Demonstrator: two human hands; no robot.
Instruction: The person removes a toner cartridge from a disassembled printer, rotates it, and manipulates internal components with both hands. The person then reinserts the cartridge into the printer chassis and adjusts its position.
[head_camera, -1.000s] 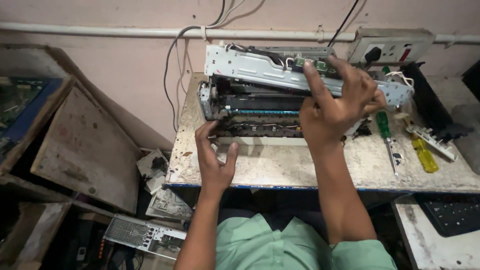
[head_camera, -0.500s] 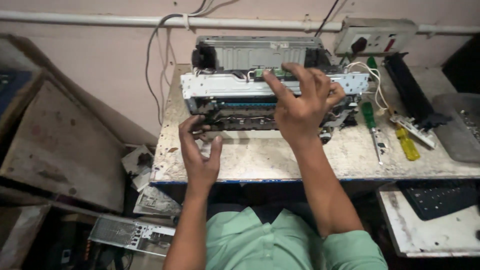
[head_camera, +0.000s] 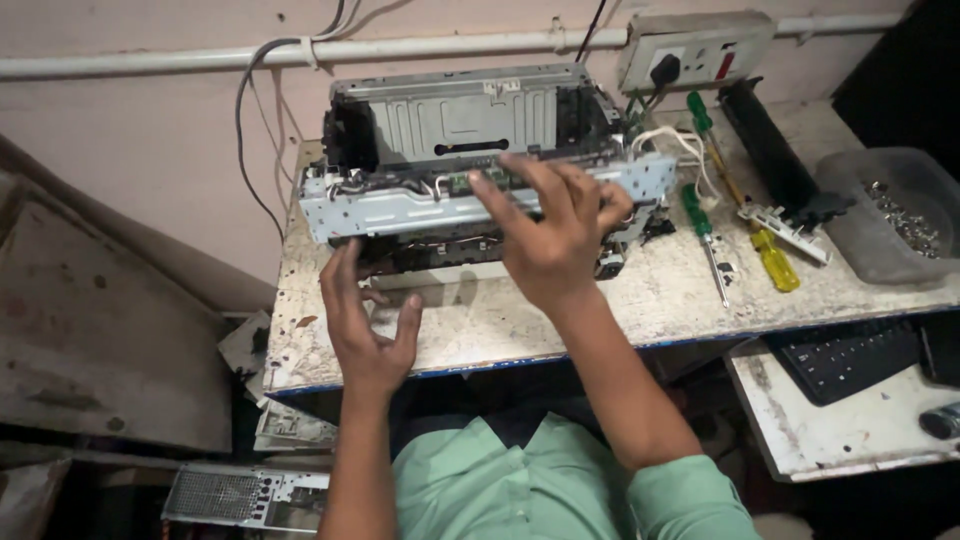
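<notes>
While my right hand (head_camera: 556, 232) lies draped over the stripped printer chassis (head_camera: 470, 170), its fingers (head_camera: 505, 195) are spread and laid flat along the long pale metal rail (head_camera: 400, 208) that runs across the machine's front; the thumb side is hidden behind the palm, so I cannot tell whether anything is pinched underneath. The chassis stands at the far side of the worn surface (head_camera: 480, 325), close to the wall, its long axis running left to right across my view, so it lies straight ahead of both hands and a little above them.

My left hand (head_camera: 365, 320) is lower and nearer my body, palm turned inward, fingers loosely spread and empty. Its fingertips reach up to the lower left edge of the chassis, just beneath the rail; whether they touch it I cannot make out. So the right hand is the one plainly on the machine, near the middle of its length, while the left sits at the left end, just in front.

To the right of the chassis, apart from my hands, lie a green-handled screwdriver (head_camera: 702, 222), a yellow-handled screwdriver (head_camera: 775, 262) and a long black roller part (head_camera: 770, 150). A grey tray (head_camera: 850, 225) of small screws sits at the far right, and a wall socket (head_camera: 695, 48) with a plug is mounted above the machine.
</notes>
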